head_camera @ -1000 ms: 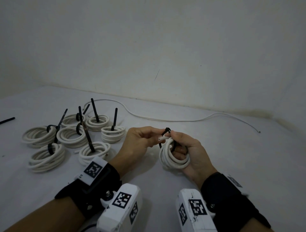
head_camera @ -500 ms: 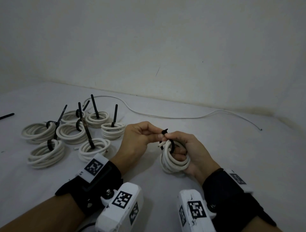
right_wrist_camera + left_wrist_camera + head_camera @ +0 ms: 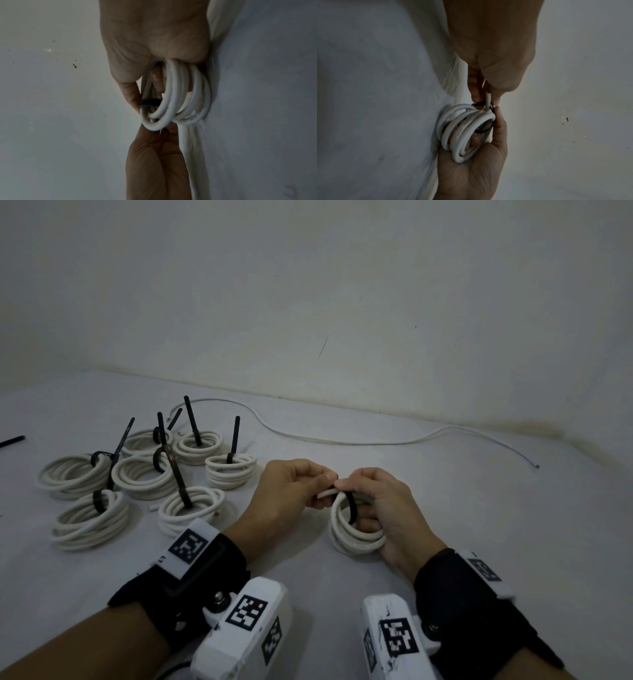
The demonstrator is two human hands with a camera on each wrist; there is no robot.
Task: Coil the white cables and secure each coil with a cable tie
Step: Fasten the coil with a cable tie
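- Since the earlier frame: the hands have drawn closer together at the top of the coil; the black tie's raised loop, proud above the fingers a second ago, now shows only as a small dark bit between the fingertips. The coil stays in the right hand, resting on the sheet.
- Head view: the right hand (image 3: pixel 383 508) grips the coil (image 3: pixel 354 534), fingers curled through its middle. The coil stands on edge, its opening facing the left hand. The tie (image 3: pixel 350 506) bands the coil's upper turns. The left hand (image 3: pixel 291 494) pinches at the coil's top, thumb and forefinger together, meeting the right fingertips; a white cable end juts out toward it.
- Seven tied coils (image 3: pixel 144 474) lie flat at left, their tie tails pointing up or slanting. A loose cable (image 3: pixel 342 440) runs along the sheet (image 3: pixel 479 508) near the wall. A spare tie (image 3: pixel 12 441) lies at the far left edge.
- Left wrist view: the left hand (image 3: pixel 489 83) pinches the cable end (image 3: pixel 488 100) at the tie.
- Right wrist view: the tie (image 3: pixel 150 101) crosses the turns beside the right thumb; the coil (image 3: pixel 180 97) touches the sheet.
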